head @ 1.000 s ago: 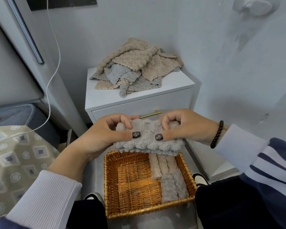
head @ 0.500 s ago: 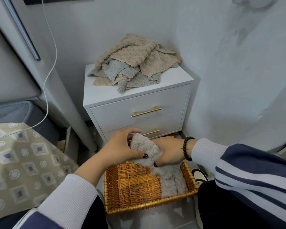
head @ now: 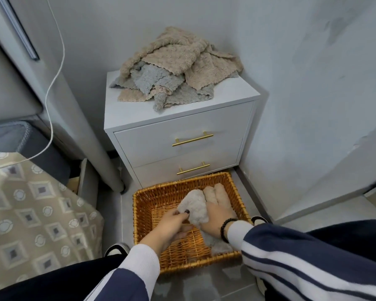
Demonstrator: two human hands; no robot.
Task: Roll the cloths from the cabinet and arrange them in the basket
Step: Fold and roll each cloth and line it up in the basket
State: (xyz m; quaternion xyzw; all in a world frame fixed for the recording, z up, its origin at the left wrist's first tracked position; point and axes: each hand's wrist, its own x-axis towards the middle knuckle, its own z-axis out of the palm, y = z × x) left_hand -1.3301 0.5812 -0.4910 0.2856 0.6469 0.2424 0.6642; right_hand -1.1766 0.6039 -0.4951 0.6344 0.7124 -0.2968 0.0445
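Observation:
A wicker basket (head: 143, 216) stands on the floor in front of a white cabinet (head: 182, 146). Both my hands are inside it. My left hand (head: 169, 224) pinches the near-left end of a rolled grey cloth (head: 194, 206). My right hand (head: 218, 216) grips the same roll from its right side. Beige rolled cloths (head: 217, 193) lie along the basket's right side, and a grey one (head: 219, 245) shows under my right wrist. A loose pile of beige and grey cloths (head: 176, 66) lies on the cabinet top.
A bed with a patterned cover (head: 30, 213) fills the left. A white cable (head: 52, 83) hangs down past a grey headboard (head: 59, 105). Walls close in behind and to the right of the cabinet. My shoes (head: 117, 249) flank the basket on the tiled floor.
The grey roll was held up in front of the cabinet drawers a second ago. Both hands have since carried it down into the basket, beside the rolls on the right.

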